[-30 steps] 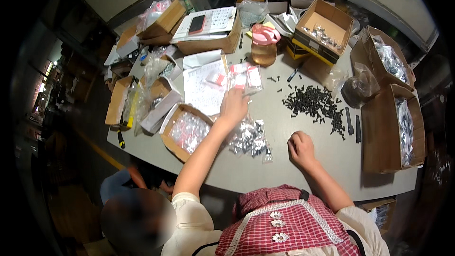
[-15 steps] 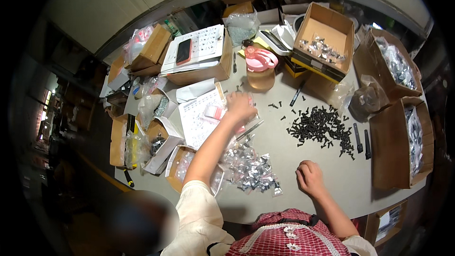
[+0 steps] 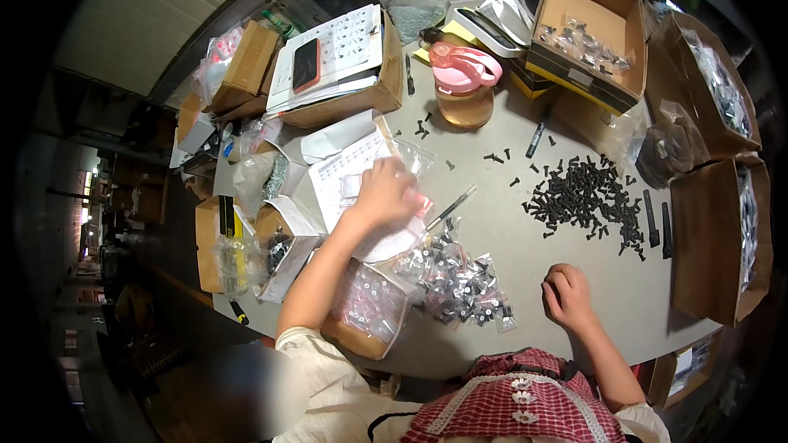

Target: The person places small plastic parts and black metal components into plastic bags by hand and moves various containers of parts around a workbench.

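My left hand [image 3: 386, 193] is over the printed sheets [image 3: 332, 176], its fingers smeared by motion, so I cannot see whether they hold anything. Beside its fingertips lies a clear plastic bag [image 3: 417, 154], and red-marked bags show partly under the hand. A pen [image 3: 450, 208] lies just to the right. My right hand [image 3: 568, 294] rests on the grey table with its fingers curled in and nothing visible in them. Between the hands spreads a heap of small clear bags [image 3: 460, 279] holding small parts. Beyond my right hand is a pile of black screws [image 3: 583, 201].
A pink-lidded bottle [image 3: 465, 86] stands at the back middle, near a phone [image 3: 306, 64] on papers. Open cardboard boxes line the right side, including a brown one [image 3: 710, 238]. A box of small bags [image 3: 369, 303] sits by my left forearm. Two black strips [image 3: 658, 224] lie far right.
My left hand has shifted back toward me and left over the sheets, uncovering a clear bag. My right hand still rests curled on the table. The whole view has turned slightly.
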Action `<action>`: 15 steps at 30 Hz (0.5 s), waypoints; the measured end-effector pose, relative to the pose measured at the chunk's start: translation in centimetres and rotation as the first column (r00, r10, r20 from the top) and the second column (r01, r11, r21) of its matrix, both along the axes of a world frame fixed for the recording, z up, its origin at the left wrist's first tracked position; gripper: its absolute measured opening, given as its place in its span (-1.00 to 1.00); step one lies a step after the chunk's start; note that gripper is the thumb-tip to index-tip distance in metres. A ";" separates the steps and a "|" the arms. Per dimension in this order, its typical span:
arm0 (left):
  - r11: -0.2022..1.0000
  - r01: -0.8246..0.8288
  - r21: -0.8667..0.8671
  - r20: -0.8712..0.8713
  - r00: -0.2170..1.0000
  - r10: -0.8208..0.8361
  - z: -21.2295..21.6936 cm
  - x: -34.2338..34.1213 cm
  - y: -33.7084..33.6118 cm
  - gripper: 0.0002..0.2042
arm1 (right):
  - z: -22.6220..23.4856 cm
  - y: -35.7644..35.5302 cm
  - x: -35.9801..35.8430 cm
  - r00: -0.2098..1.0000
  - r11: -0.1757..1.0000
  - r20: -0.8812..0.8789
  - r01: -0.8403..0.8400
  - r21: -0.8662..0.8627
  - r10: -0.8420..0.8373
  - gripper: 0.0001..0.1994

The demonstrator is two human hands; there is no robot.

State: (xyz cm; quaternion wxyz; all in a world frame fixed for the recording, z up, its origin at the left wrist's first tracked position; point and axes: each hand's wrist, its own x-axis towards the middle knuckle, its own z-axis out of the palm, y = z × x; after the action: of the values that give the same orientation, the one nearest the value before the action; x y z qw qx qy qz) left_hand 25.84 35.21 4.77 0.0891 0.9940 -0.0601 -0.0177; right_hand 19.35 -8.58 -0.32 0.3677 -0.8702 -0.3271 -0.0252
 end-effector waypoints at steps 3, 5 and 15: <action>0.989 -0.055 0.140 -0.237 0.968 0.087 2.0 -0.8 -0.6 -0.62 | 0.1 0.1 0.0 1.000 1.000 -0.008 0.014 -0.002 -0.014 -0.86; 0.910 -0.075 0.408 -0.469 0.837 0.280 3.4 0.2 0.3 -0.59 | 0.1 0.2 -0.1 1.000 1.000 -0.023 0.020 -0.003 -0.020 -0.86; 0.926 -0.255 -0.279 0.075 0.955 0.286 -4.3 8.6 -1.1 -0.46 | 0.2 0.2 -0.4 0.997 0.997 -0.031 0.074 -0.031 -0.075 -0.80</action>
State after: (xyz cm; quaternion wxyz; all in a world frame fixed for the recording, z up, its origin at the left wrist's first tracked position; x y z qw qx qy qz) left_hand 34.44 34.11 0.49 0.2200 0.9711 0.0709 0.0597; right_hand 19.00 -8.41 -0.13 0.3589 -0.8874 -0.2888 -0.0201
